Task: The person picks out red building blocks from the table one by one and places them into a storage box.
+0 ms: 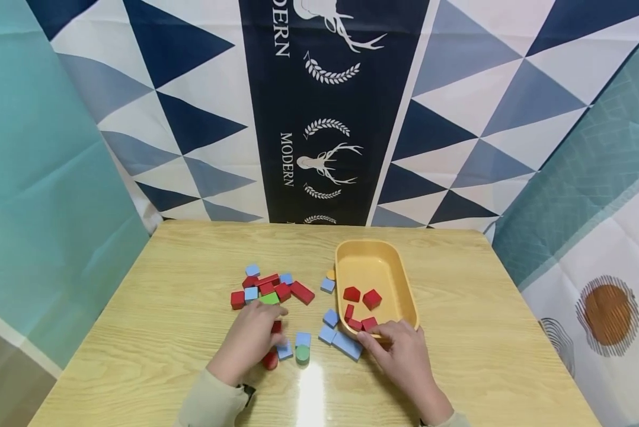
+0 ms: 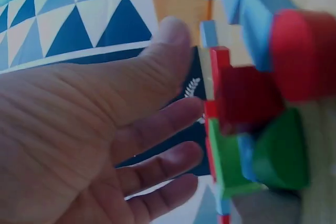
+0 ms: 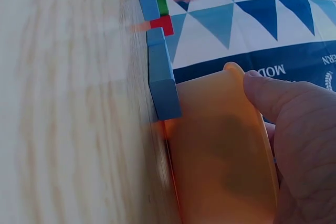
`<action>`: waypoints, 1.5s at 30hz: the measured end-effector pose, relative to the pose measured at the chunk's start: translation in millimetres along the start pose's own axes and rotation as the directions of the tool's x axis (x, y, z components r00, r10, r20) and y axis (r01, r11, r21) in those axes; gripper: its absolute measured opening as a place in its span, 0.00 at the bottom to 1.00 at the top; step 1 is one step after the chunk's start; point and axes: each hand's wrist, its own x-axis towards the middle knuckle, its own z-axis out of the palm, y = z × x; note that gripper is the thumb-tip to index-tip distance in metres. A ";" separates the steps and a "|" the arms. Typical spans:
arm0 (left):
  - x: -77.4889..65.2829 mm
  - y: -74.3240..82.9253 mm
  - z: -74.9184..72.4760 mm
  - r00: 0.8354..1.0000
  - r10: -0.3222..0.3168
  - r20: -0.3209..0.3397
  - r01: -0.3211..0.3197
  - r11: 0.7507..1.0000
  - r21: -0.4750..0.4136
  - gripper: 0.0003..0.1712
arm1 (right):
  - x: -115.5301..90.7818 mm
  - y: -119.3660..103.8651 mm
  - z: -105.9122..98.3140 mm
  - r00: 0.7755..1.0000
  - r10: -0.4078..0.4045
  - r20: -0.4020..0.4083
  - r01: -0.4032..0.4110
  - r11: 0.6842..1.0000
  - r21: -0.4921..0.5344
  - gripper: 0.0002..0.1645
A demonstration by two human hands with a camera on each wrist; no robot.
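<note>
My left hand hovers over a cluster of coloured wooden blocks, its fingers loosely extended and holding nothing. Nearest to it are a green block and a dark red block; part of the cluster is hidden under the hand. At the near end of a yellow plastic tray, my right hand grips the rim. Its thumb lies along the outside while the fingers reach over the inside. Several red blocks lie in the tray's near half.
Several blue blocks lie along the tray's left side, with a small yellow piece at its upper left. A green cylinder stands between the hands. Patterned cloth hangs behind the wooden table.
</note>
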 end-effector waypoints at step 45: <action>42.6 74.6 50.2 0.959 0.199 -0.199 -0.221 0.971 -0.095 0.25 | -2.8 2.1 0.8 0.998 -0.047 -0.033 0.047 0.999 0.000 0.11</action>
